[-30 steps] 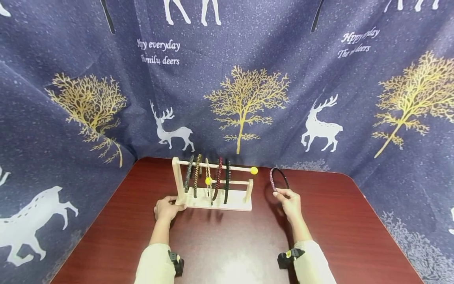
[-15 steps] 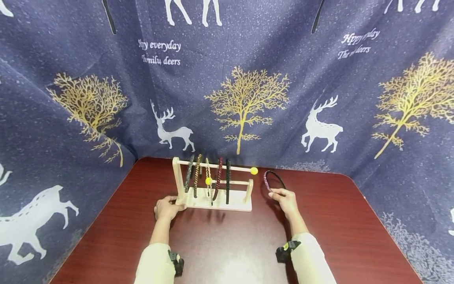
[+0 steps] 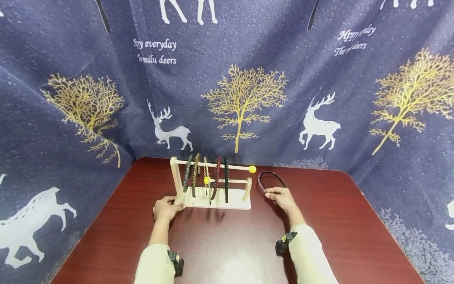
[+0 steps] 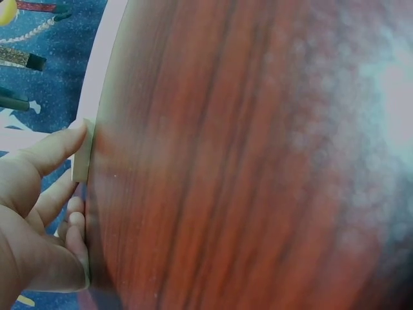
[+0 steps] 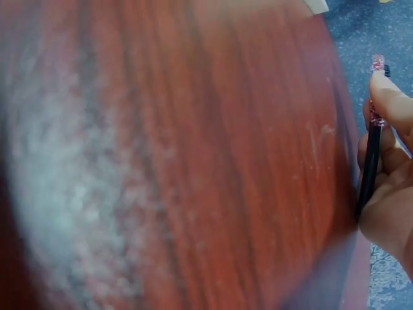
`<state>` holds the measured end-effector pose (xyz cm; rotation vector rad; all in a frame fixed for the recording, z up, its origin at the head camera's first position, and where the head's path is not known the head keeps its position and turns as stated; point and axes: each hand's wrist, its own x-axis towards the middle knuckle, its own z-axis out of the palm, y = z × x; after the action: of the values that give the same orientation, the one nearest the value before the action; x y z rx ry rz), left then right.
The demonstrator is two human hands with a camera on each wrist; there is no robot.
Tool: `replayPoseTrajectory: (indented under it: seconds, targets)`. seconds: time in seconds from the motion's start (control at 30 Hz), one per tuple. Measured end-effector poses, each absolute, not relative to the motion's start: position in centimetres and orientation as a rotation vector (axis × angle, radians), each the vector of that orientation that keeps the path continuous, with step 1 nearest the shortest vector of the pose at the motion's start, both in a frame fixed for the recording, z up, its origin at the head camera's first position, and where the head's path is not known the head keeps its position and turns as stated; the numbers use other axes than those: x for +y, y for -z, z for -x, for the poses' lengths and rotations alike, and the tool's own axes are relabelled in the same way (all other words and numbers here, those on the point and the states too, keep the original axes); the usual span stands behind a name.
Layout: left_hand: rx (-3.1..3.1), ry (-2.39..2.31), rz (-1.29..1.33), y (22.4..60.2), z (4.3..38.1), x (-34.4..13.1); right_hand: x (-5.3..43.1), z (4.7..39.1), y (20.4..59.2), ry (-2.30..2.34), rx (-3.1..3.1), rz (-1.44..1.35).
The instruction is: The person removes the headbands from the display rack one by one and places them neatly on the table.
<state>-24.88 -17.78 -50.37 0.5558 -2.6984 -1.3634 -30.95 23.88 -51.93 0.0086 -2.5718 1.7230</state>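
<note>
My right hand (image 3: 282, 199) pinches a pink, glittery headband (image 3: 261, 182) by one side, its loop standing up just right of the wooden headband rack (image 3: 235, 201). In the right wrist view the thumb lies across the glittery part, and a black end (image 5: 370, 169) of the headband runs down along the palm. At the rack's left end, my left hand (image 3: 165, 209) grips the corner of the base, thumb against its edge (image 4: 82, 158). Several headbands hang on the upper rod, among them a dark red headband (image 3: 217, 177) and a black headband (image 3: 226, 183).
A yellow ball (image 3: 252, 169) caps the right end of the upper rod, and another yellow ball (image 3: 207, 180) the left end of the lower rod. The reddish-brown table (image 3: 319, 221) ends at a blue patterned cloth (image 3: 269, 130) behind.
My right hand has moved left toward the rack with the pink headband, whose loop has turned to show more of its opening. My left hand stays on the base.
</note>
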Motion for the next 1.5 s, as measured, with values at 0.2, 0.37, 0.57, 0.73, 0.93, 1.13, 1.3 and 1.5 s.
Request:
replayPoseTrajectory:
  seconds: [0.2,0.37,0.57,0.73,0.93,1.13,1.3,1.5]
  targets:
    - [-2.709,1.37,-0.561,50.4,24.9,-17.8,23.8,31.4,52.2,-1.648,-2.621,-0.035]
    - [-2.712,1.368,-0.566,50.5,25.0,-17.8,23.8,31.5,52.1,-1.581,-2.651,-0.079]
    - [-2.713,1.352,-0.562,50.6,25.1,-17.9,23.8,31.3,51.9,-1.526,-2.692,-0.119]
    - [-2.71,1.346,-0.563,50.6,25.1,-17.7,23.8,31.4,52.1,-1.5,-2.697,-0.109]
    - [-2.708,1.344,-0.559,50.6,25.1,-17.8,23.9,31.4,52.0,-1.484,-2.69,-0.111]
    - [-2.715,1.323,-0.541,50.5,25.2,-18.1,24.0,30.8,51.6,-1.437,-2.604,-0.152]
    - [-2.72,1.326,-0.527,50.6,25.3,-18.1,24.0,29.9,50.8,-1.405,-2.514,-0.167]
    - [-2.717,1.325,-0.535,50.6,25.1,-18.1,23.3,28.4,49.2,-1.576,-2.481,-0.182]
